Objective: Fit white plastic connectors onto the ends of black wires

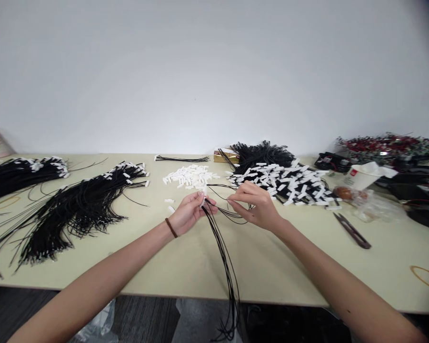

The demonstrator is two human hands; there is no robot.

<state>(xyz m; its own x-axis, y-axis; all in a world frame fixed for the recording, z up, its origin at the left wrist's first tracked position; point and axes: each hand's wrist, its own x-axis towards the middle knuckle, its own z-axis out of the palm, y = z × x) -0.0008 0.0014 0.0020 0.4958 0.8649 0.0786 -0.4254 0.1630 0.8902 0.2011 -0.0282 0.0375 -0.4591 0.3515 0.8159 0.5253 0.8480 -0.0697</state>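
My left hand (191,209), a brown band round its wrist, pinches a white connector (204,191) from which several black wires (221,245) hang down past the table's front edge. Just right of it, my right hand (253,205) has thumb and forefinger closed on a thin black wire (218,191); other wires loop behind its fingers. Behind my left hand lies a pile of loose white connectors (191,175). Black wires with white connectors (300,183) are heaped beyond my right hand.
Bundles of black wires (78,205) cover the table's left side. On the right are dark-handled snips (353,231), a paper cup (362,176), a clear plastic bag (378,207) and a yellow band (426,277). A gold box (225,156) stands near the wall.
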